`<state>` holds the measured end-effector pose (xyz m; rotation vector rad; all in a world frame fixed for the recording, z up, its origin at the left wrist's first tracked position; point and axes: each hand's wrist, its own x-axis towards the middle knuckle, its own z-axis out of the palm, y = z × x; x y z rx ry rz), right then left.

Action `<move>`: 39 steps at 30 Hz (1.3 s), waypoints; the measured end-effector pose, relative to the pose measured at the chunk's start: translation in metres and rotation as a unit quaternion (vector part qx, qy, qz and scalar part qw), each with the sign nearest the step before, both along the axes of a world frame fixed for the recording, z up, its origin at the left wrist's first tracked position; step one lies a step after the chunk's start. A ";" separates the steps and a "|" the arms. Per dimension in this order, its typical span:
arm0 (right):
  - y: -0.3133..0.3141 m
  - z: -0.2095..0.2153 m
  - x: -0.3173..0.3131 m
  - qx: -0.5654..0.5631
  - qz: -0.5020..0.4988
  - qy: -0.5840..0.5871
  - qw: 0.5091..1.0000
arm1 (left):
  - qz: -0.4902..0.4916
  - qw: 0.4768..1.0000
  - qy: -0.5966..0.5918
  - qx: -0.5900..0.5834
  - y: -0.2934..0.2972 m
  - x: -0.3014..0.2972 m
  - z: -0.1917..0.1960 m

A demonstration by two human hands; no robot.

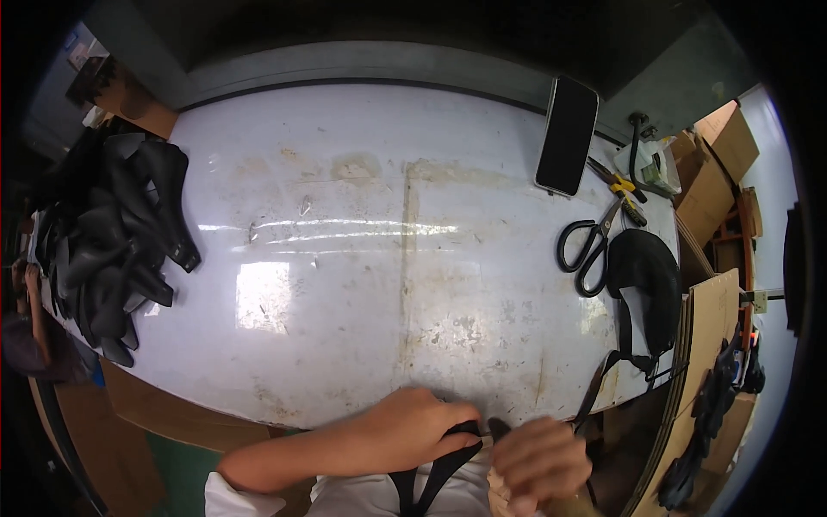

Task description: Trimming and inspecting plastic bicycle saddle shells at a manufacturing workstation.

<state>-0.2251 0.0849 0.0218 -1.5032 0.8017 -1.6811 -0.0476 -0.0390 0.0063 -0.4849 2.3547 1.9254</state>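
At the near edge of the white worktop (362,258), the left hand (412,424) and right hand (538,461) are both closed on a black strap (439,472), which hangs down over the edge between them. Black moulded pieces (112,241) are heaped at the left edge. Near the right edge lie scissors (586,246), a black padded piece (646,280) and a phone (567,136).

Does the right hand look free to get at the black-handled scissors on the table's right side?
Probably not at once: the right hand is pinching a black strap with the left hand. The white table toward the black-handled scissors is bare.
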 end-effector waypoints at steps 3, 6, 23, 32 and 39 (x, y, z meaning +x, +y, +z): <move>-0.022 0.014 -0.001 -0.165 0.204 0.156 0.952 | -0.016 0.999 -0.023 -0.015 -0.001 0.002 -0.005; -0.043 0.013 0.025 -0.198 0.131 0.132 0.962 | 0.007 1.000 -0.001 0.005 0.000 0.005 -0.010; -0.030 0.001 0.006 -0.175 0.129 0.091 0.972 | -0.012 1.000 0.012 0.009 -0.001 0.009 -0.012; -0.034 -0.013 -0.013 0.070 0.200 -0.135 0.968 | 0.010 0.999 0.035 0.024 -0.006 0.007 -0.006; -0.015 -0.010 0.002 -0.153 0.125 -0.015 0.980 | 0.001 0.999 0.025 0.043 -0.011 0.005 0.000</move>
